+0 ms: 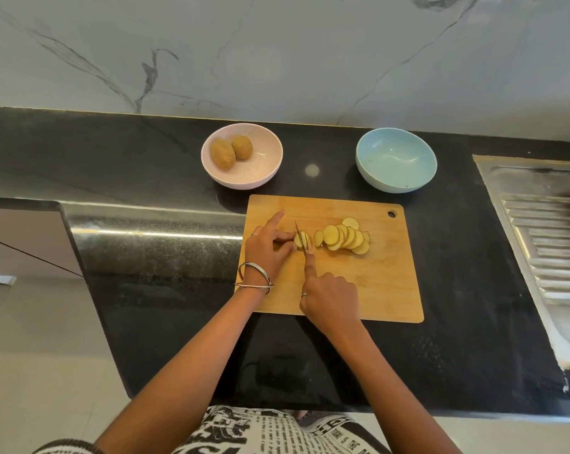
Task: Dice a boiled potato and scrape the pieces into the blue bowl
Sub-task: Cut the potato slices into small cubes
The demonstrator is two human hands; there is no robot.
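Note:
On the wooden cutting board (375, 290) lies a row of round potato slices (344, 237), fanned out to the right. My left hand (265, 249) pinches the remaining potato end (300, 240), index finger raised. My right hand (329, 294) grips the knife (301, 239), its handle hidden in the fist, forefinger along the spine. The blade stands in the potato end beside my left fingertips. The blue bowl (395, 178) sits empty behind the board's right corner.
A pink bowl (264, 173) with two whole unpeeled potatoes (231, 152) stands behind the board's left corner. A steel sink drainboard (549, 244) lies at the right. The black counter (146, 165) ends in a marble wall behind.

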